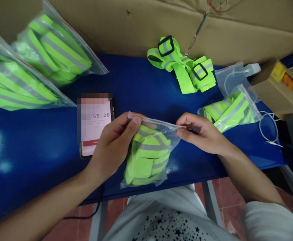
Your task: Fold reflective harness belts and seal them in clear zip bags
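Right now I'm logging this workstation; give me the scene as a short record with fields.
Left hand: pinches clear zip-lock bag at its left top corner
Right hand: pinches same bag's right top corner
Bag contents: folded neon reflective strapping
Unbagged: buckled neon reflective straps
Left side: two filled zip-lock bags
Right side: one filled zip-lock bag
Phone: screen shows 55:28

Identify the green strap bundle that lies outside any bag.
The loose bundle with two black buckles, beside the cardboard; the other four, including the handheld bundle, are bagged.
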The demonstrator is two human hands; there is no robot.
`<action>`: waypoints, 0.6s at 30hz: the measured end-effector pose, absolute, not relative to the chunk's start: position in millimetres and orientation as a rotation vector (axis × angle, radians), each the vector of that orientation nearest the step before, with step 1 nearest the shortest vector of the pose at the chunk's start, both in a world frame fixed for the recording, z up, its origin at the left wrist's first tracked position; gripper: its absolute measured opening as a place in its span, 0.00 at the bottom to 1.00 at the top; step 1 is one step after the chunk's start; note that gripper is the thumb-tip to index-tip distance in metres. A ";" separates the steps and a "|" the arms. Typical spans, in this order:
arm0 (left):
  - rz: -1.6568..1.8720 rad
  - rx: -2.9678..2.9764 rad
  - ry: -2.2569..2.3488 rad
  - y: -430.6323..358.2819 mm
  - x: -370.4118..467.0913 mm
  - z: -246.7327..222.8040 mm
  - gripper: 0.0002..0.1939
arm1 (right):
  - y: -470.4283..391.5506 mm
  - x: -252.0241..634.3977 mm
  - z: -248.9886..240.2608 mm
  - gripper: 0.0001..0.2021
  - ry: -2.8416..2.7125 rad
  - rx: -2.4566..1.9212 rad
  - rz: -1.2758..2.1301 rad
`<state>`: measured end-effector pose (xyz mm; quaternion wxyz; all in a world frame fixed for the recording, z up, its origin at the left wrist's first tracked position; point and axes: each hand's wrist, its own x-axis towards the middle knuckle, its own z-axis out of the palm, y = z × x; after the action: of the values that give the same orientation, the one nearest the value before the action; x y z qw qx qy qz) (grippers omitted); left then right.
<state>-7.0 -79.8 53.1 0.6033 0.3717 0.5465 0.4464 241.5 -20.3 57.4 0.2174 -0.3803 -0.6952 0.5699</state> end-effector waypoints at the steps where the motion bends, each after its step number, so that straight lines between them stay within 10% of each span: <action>1: 1.021 0.881 1.266 -79.6 -6.5 53.3 0.12 | -20.2 241.0 55.6 0.07 -1.916 -1.041 1.597; 18: 0.936 1.151 1.318 -82.0 -5.0 59.7 0.12 | -20.7 234.5 49.1 0.05 -1.837 -1.025 1.701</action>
<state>-5.0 -82.0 59.7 0.5468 0.4857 0.5560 0.3949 234.5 -20.7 49.1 0.2165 -0.3699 -0.6629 0.6138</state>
